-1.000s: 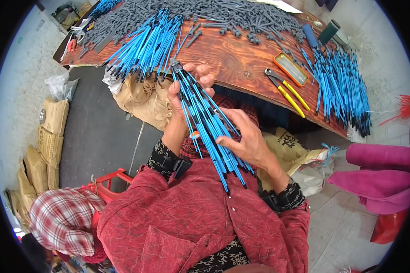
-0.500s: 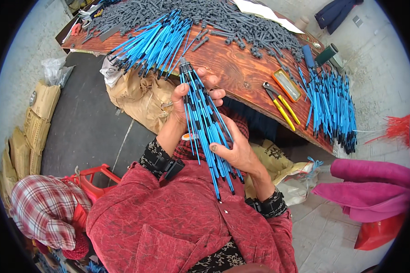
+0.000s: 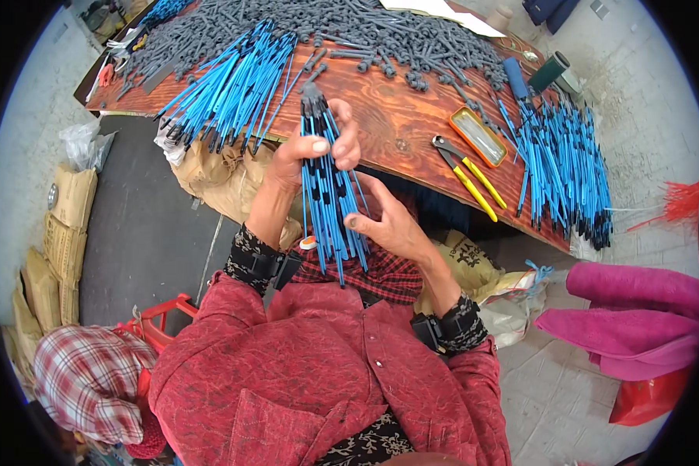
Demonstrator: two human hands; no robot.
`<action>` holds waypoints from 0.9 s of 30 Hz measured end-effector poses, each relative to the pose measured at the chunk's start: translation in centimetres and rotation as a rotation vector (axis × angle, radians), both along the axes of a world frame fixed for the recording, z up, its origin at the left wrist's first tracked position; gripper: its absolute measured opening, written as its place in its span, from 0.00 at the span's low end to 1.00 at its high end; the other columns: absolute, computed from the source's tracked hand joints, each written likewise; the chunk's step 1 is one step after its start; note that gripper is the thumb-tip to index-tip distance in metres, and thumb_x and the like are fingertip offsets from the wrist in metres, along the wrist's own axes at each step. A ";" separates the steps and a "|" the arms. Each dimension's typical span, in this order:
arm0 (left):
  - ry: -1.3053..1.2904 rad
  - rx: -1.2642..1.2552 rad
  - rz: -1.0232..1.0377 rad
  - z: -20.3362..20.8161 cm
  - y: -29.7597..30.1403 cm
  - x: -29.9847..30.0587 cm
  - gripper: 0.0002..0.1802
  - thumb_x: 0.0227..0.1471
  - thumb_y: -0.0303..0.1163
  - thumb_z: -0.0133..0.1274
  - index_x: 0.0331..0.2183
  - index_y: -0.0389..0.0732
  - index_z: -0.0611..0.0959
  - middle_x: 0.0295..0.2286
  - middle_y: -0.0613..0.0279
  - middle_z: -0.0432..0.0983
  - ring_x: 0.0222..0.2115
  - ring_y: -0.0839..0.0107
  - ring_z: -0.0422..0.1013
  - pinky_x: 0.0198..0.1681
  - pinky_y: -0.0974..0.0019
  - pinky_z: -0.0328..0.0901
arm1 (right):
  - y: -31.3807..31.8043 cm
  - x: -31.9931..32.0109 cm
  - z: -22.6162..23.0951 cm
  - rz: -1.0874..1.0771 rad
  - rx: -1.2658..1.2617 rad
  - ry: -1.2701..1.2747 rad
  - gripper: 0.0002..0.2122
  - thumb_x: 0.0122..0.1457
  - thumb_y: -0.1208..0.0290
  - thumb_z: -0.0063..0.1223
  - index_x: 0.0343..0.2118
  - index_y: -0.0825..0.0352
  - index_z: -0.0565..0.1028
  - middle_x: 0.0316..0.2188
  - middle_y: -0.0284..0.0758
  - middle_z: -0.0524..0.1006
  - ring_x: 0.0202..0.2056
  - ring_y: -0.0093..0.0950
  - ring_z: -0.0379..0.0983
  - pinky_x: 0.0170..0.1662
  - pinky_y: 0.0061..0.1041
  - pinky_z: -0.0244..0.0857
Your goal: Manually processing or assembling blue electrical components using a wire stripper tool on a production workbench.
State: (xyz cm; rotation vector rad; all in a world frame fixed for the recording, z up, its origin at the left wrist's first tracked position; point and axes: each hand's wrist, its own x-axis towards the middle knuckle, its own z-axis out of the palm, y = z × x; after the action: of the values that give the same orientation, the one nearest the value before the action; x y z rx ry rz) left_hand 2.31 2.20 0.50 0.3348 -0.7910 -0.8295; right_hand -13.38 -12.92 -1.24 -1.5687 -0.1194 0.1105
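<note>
My left hand (image 3: 318,147) grips the upper part of a bundle of thin blue rods (image 3: 330,206) with black ends and black bands. A grey fitting (image 3: 311,92) sits at the bundle's top, above my fingers. Lower down, my right hand (image 3: 392,225) curls loosely round the right side of the bundle; its thumb touches the rods while its other fingers are partly hidden behind them. The rods' lower ends hang fanned out in front of my red jacket. Beyond my hands, a pile of similar blue rods (image 3: 233,85) lies on the wooden table (image 3: 396,116).
Grey bolt-like fittings (image 3: 318,27) are heaped along the table's back. Yellow-handled pliers (image 3: 466,179) lie beside an orange-rimmed tray (image 3: 478,136). More blue rods (image 3: 563,167) cover the table's right end. Paper sacks (image 3: 225,182) stand below the front edge. Another person (image 3: 93,380) is at lower left.
The bundle has come more upright, and its lower ends have drawn up and closer together. My right hand has moved up slightly with it; the left still holds the top.
</note>
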 end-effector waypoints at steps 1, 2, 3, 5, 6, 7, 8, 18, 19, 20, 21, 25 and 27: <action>-0.007 0.046 -0.010 0.0 -0.1 -0.4 0.28 0.46 0.34 0.64 0.48 0.39 0.70 0.26 0.61 0.70 0.27 0.69 0.68 0.33 0.65 0.65 | 0.2 0.4 -0.7 -0.011 0.011 0.003 0.40 0.59 0.57 0.65 0.66 0.74 0.57 0.58 0.49 0.69 0.61 0.38 0.67 0.63 0.35 0.61; -0.004 0.063 -0.051 -0.6 -0.4 -0.6 0.29 0.45 0.34 0.65 0.47 0.39 0.70 0.26 0.61 0.70 0.26 0.69 0.69 0.33 0.65 0.65 | 0.5 0.7 -1.5 -0.009 -0.126 -0.064 0.41 0.57 0.56 0.67 0.65 0.74 0.58 0.58 0.48 0.69 0.60 0.37 0.67 0.62 0.35 0.61; 0.003 0.079 -0.091 -1.3 -0.7 -0.9 0.30 0.44 0.35 0.65 0.47 0.39 0.70 0.26 0.61 0.70 0.26 0.69 0.69 0.33 0.65 0.65 | 0.9 0.9 -2.2 -0.004 -0.263 -0.127 0.41 0.55 0.55 0.69 0.64 0.74 0.59 0.57 0.48 0.69 0.60 0.37 0.67 0.62 0.34 0.60; 0.025 0.132 -0.134 -3.0 -1.3 -1.5 0.31 0.42 0.36 0.66 0.46 0.39 0.69 0.27 0.60 0.70 0.26 0.68 0.69 0.32 0.65 0.65 | 1.9 1.0 -4.1 -0.060 -0.114 -0.134 0.38 0.54 0.54 0.70 0.60 0.74 0.64 0.51 0.44 0.73 0.54 0.32 0.71 0.59 0.31 0.64; 0.025 0.167 -0.075 -3.5 -1.4 -1.8 0.33 0.43 0.37 0.65 0.48 0.38 0.69 0.28 0.59 0.71 0.29 0.67 0.71 0.35 0.64 0.67 | 1.9 1.5 -4.8 -0.075 -0.011 -0.047 0.36 0.54 0.55 0.70 0.57 0.74 0.66 0.48 0.41 0.75 0.50 0.30 0.73 0.56 0.30 0.66; 0.023 0.201 -0.017 -4.0 -1.4 -2.0 0.34 0.44 0.38 0.65 0.49 0.37 0.68 0.29 0.58 0.72 0.31 0.66 0.72 0.37 0.63 0.68 | 2.0 1.6 -5.6 -0.090 0.094 0.039 0.33 0.55 0.55 0.69 0.55 0.73 0.68 0.44 0.39 0.76 0.47 0.28 0.75 0.54 0.29 0.68; 0.030 0.210 -0.031 -4.4 -1.5 -2.4 0.34 0.44 0.38 0.65 0.49 0.37 0.68 0.29 0.58 0.72 0.31 0.66 0.72 0.37 0.63 0.68 | 2.5 1.3 -6.3 -0.147 0.172 0.024 0.30 0.55 0.56 0.69 0.52 0.72 0.70 0.39 0.35 0.78 0.42 0.24 0.76 0.49 0.27 0.70; -0.281 0.527 0.661 -3.0 0.5 -3.6 0.34 0.56 0.35 0.49 0.61 0.29 0.66 0.44 0.52 0.75 0.44 0.61 0.76 0.52 0.57 0.72 | 3.9 0.7 -5.8 -0.299 0.054 -0.010 0.30 0.52 0.55 0.72 0.50 0.70 0.71 0.38 0.36 0.79 0.41 0.25 0.76 0.48 0.27 0.69; -0.279 0.531 0.662 -2.9 0.5 -3.8 0.34 0.56 0.35 0.49 0.61 0.29 0.66 0.44 0.52 0.75 0.44 0.61 0.76 0.52 0.57 0.72 | 4.1 0.7 -5.6 -0.324 0.016 -0.010 0.30 0.52 0.55 0.72 0.51 0.70 0.71 0.38 0.36 0.80 0.41 0.25 0.76 0.48 0.28 0.69; -0.262 0.544 0.706 -2.7 0.4 -4.1 0.33 0.57 0.33 0.47 0.61 0.29 0.67 0.44 0.52 0.75 0.43 0.62 0.76 0.51 0.58 0.72 | 4.2 0.6 -5.4 -0.323 0.018 -0.006 0.30 0.52 0.55 0.72 0.51 0.70 0.71 0.38 0.36 0.80 0.41 0.25 0.76 0.48 0.28 0.69; -0.244 0.558 0.749 -2.5 0.4 -4.4 0.32 0.57 0.32 0.46 0.61 0.29 0.67 0.44 0.52 0.75 0.43 0.63 0.77 0.51 0.58 0.72 | 4.3 0.6 -5.2 -0.339 0.005 0.007 0.30 0.51 0.55 0.72 0.51 0.70 0.71 0.38 0.37 0.80 0.40 0.26 0.77 0.47 0.28 0.70; -0.258 0.585 0.750 -2.0 0.5 -4.6 0.30 0.57 0.30 0.44 0.61 0.30 0.67 0.42 0.52 0.76 0.42 0.63 0.77 0.49 0.60 0.72 | 4.4 0.5 -5.2 -0.361 -0.032 0.021 0.30 0.51 0.56 0.72 0.51 0.69 0.71 0.37 0.38 0.82 0.39 0.29 0.80 0.46 0.30 0.71; -0.259 0.625 0.771 -1.7 0.4 -4.7 0.30 0.56 0.29 0.43 0.60 0.29 0.69 0.40 0.53 0.78 0.41 0.64 0.78 0.49 0.61 0.73 | 4.5 0.5 -5.6 -0.376 -0.035 0.002 0.30 0.51 0.56 0.72 0.50 0.69 0.71 0.36 0.38 0.82 0.39 0.29 0.80 0.46 0.30 0.72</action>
State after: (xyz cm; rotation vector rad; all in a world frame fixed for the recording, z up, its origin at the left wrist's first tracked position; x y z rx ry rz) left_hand -2.41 2.63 -1.21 1.2367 -0.5466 -0.2752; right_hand -12.86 -8.41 -6.84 -1.6004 0.1800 -0.1821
